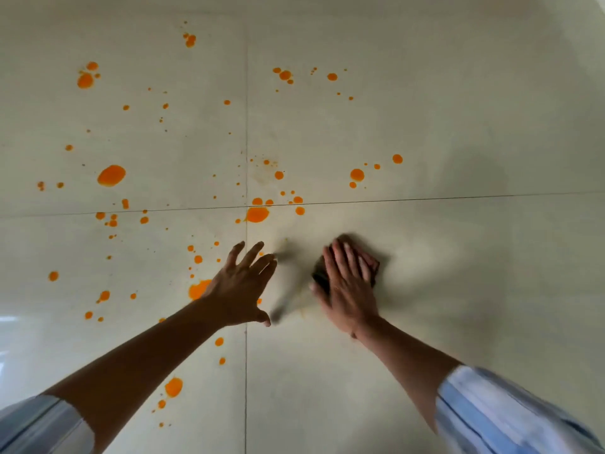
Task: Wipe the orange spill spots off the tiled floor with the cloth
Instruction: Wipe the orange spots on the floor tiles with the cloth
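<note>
Orange spill spots dot the pale tiled floor (425, 290), among them a large blot (111, 175) at the left, one on the tile joint (257, 214) and several small drops at the back (285, 75). My right hand (348, 286) lies flat on a dark cloth (373, 262), pressing it to the floor; only the cloth's edges show around my fingers. My left hand (244, 285) hovers with fingers spread, holding nothing, over an orange patch (197, 290). Faint yellowish smears (304, 309) lie between my hands.
Dark grout lines (246, 126) cross near the middle of the view. The tiles right of my right hand carry no orange spots. Light blue sleeves (497, 411) cover my upper forearms. A bright reflection (8, 319) shows at the left edge.
</note>
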Demonstrator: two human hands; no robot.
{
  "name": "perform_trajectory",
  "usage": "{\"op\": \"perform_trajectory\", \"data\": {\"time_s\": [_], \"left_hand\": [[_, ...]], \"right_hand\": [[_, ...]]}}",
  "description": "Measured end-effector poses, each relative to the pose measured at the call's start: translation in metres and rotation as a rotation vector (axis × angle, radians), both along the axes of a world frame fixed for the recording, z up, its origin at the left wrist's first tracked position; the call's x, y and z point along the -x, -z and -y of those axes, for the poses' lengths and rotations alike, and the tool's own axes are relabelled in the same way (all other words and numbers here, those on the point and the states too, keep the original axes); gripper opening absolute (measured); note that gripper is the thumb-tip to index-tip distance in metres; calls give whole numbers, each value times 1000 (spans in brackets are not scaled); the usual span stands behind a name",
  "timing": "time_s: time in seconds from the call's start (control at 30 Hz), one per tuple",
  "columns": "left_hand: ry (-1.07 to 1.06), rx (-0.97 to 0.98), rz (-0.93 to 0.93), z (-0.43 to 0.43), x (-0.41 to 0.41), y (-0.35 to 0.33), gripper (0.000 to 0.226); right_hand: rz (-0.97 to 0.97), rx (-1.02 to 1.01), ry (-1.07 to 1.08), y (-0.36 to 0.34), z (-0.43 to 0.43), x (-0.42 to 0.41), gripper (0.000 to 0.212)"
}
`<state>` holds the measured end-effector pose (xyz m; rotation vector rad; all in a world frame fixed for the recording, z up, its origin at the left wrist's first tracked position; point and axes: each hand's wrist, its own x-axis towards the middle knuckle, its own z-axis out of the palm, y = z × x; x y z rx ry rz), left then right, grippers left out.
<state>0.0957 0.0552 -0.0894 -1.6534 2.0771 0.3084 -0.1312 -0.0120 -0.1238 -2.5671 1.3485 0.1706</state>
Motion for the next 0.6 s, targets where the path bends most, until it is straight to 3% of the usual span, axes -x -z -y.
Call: {"op": "perform_trajectory", "data": {"time_s": [0.1, 0.23, 0.37, 0.43, 0.53, 0.6], "left_hand": [[-34, 12, 9, -12, -7, 4, 120], [-118, 20, -19, -25, -15, 1, 116], [-189, 30, -37, -43, -19, 4, 112], [-255, 42, -35, -54, -26, 5, 113], [-377, 45, -26, -73, -40, -1, 119], [-476, 57, -49, -92, -49, -4, 124]], "right_hand": [[19, -55, -119, 7, -37, -41, 78], [72, -50, -308, 9, -68, 38, 81], [41, -20, -91, 5, -34, -51, 73], [72, -75, -205, 8, -67, -79, 74], [100, -89, -444, 10, -94, -23, 77], [74, -54, -458, 10, -72, -4, 76]]}}
